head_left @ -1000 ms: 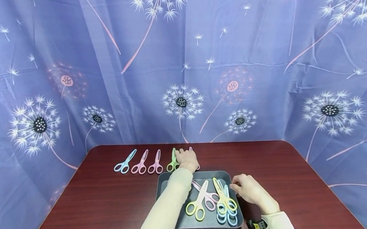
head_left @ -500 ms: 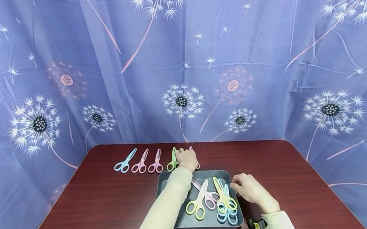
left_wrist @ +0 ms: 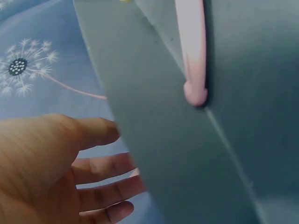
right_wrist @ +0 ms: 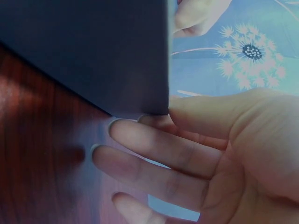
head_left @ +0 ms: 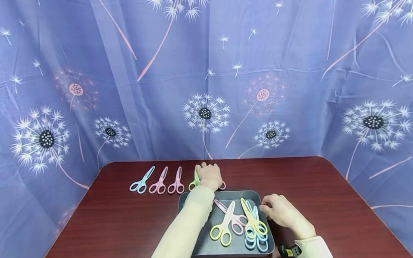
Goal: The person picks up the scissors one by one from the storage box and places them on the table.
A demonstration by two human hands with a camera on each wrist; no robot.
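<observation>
At the back of the worktop (head_left: 293,175), the left hand (head_left: 209,177) is covering part of a scissors row, partly hiding green scissors (head_left: 195,181) and a pink pair to their right; its fingertips are disappearing behind the tray rim in its wrist view, so I cannot tell whether it is gripping anything. Farther left, blue scissors (head_left: 142,182) and two more pink pairs (head_left: 176,183) are lying apart, handles facing the person, presumably making each easy to pick out. The right hand (head_left: 281,210) is pinching the tray (head_left: 213,251) near its far right corner, apparently steadying it. Inside, one yellow pair (head_left: 225,220) is lying across pink scissors (head_left: 230,212), another over blue ones, seemingly heaped rather than ordered.
</observation>
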